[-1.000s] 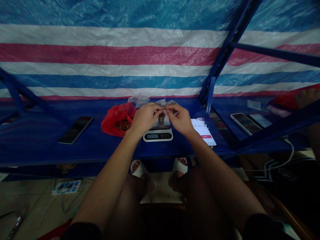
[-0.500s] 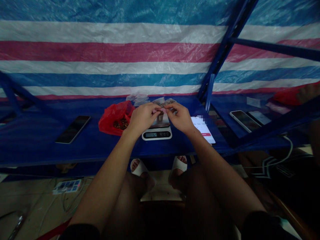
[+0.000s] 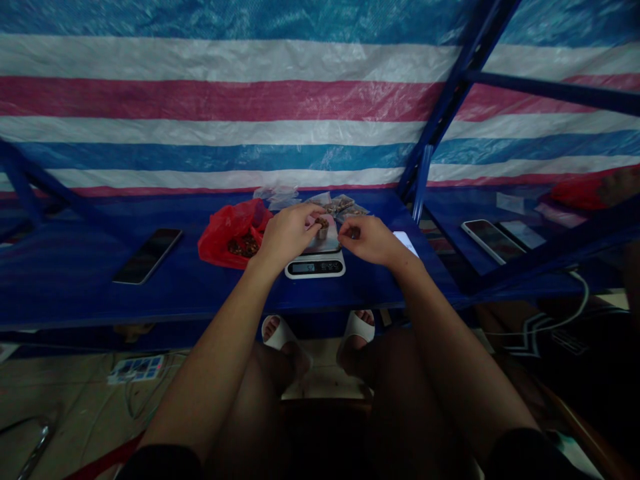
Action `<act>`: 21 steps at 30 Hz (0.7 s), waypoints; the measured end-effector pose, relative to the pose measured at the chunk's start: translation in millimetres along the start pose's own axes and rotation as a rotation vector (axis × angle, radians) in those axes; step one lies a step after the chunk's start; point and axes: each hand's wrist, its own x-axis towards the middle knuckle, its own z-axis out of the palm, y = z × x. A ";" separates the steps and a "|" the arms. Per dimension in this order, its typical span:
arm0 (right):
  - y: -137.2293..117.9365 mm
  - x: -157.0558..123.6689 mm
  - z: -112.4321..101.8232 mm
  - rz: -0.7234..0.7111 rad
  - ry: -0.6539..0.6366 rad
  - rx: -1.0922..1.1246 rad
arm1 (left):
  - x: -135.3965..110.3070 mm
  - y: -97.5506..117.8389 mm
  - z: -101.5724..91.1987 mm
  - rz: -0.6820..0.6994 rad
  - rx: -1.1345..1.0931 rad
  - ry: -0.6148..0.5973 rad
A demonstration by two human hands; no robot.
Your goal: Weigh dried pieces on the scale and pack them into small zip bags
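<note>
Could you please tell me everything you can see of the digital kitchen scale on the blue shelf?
The digital kitchen scale has a flat white body and a dark front panel with a lit display, too small to read. It rests on the blue shelf. Its platform bears a small cup of brown pieces, partly hidden by the left hand.

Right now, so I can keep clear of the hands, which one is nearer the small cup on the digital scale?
Left. The left hand is right beside the small cup on the digital scale, fingertips at it; the right hand is apart, to the cup's right.
</note>
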 end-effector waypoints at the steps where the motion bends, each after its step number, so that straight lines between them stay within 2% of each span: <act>1: 0.2 -0.5 -0.4 0.015 -0.017 -0.032 | -0.1 0.4 0.2 -0.011 -0.005 0.000; 8: 3.0 -1.2 3.5 0.073 -0.069 -0.097 | 0.5 2.9 0.6 -0.042 0.002 0.014; 15: 4.8 -0.7 6.3 0.067 -0.073 -0.096 | 0.0 2.4 0.6 -0.042 -0.023 0.012; 21: 3.2 -1.3 4.7 0.074 -0.066 -0.107 | -0.2 -3.2 -3.4 -0.032 -0.085 0.074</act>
